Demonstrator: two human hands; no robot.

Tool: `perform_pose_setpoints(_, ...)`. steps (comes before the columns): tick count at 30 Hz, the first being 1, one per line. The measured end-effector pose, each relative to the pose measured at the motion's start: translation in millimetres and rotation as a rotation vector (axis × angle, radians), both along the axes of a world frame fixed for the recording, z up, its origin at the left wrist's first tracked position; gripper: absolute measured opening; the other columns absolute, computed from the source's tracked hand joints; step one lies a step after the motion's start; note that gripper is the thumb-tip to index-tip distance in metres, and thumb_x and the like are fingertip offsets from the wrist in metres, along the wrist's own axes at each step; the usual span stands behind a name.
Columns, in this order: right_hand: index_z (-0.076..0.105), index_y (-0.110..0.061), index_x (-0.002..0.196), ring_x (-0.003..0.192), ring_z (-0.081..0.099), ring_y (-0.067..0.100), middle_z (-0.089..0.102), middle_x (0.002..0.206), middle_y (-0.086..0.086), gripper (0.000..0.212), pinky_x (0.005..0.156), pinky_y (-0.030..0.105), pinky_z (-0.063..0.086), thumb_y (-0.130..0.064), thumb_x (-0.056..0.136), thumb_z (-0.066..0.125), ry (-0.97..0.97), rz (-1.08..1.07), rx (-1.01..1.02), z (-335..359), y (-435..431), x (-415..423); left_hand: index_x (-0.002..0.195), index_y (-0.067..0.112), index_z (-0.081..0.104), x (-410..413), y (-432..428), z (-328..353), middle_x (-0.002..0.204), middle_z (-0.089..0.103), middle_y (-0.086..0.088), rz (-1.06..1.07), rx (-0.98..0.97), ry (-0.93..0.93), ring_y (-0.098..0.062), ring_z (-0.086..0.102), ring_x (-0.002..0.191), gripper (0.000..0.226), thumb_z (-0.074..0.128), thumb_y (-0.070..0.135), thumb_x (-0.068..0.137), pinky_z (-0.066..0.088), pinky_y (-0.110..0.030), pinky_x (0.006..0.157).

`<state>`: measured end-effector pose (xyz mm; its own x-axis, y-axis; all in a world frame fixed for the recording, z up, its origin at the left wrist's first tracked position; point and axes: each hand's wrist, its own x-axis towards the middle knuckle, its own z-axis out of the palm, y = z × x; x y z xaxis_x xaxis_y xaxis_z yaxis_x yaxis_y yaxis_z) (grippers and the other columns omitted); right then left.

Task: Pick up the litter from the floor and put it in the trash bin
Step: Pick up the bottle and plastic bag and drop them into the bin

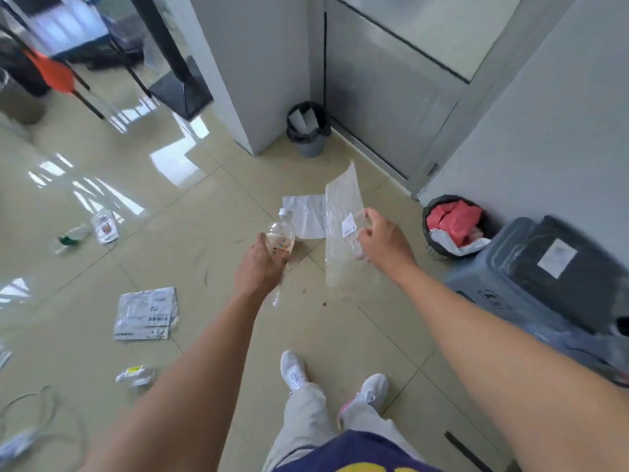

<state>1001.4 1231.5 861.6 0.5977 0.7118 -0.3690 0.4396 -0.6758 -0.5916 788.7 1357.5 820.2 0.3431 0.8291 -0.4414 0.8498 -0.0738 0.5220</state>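
Two hands (260,267) (384,243): clear bottle (280,238), crinkly wrap (342,226).

Floor (190,212) is glossy beige tile w/ thin dark grout lines, bright window glare reflected across the left side. A pale grey pillar (252,63) stands at centre back, w/ a grey door (384,93) set in the recess just right of it, and a plain grey wall (544,114) runs down the right. Far upper left, blurred: glass partition w/ black frame (143,46), dark furniture legs beyond it & something orange (51,71) that's too smeared to identify.
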Motion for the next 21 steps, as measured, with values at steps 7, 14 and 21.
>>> perform_pose_setpoints(7,0.061,-0.019,0.121,0.055,0.064,0.001,0.065,0.079,-0.001,0.026,0.041,0.021,0.045,-0.016,0.099,0.046,-0.194,0.083,0.151,75.3,85.9,-14.6,0.125,0.028,0.044,-22.2,80.4,66.6,0.122,0.06,-0.002,-0.06,0.086,-0.165,-0.027,0.058,0.104,0.033,0.051,0.04,0.096,0.049,-0.046,0.086)
perform_pose_setpoints(14,0.059,-0.014,0.124,0.072,0.063,0.03,0.068,0.085,0.007,0.03,0.065,0.048,0.057,-0.015,0.096,0.047,-0.27,-0.031,0.165,96.3,150.1,-2.7,0.138,0.016,0.042,3.0,171.0,100.9,0.123,0.061,-0.014,-0.266,0.202,-0.078,-0.027,0.055,0.102,0.046,0.052,0.029,0.095,0.044,-0.039,0.08)
perform_pose_setpoints(21,0.06,-0.011,0.126,0.072,0.055,0.026,0.06,0.085,0.004,0.033,0.06,0.036,0.045,-0.01,0.095,0.048,-0.24,-0.083,0.086,51.4,226.5,60.5,0.136,0.017,0.043,63.5,284.5,96.7,0.122,0.061,-0.013,-0.322,0.244,0.024,-0.033,0.056,0.11,0.053,0.056,0.036,0.088,0.038,-0.036,0.078)
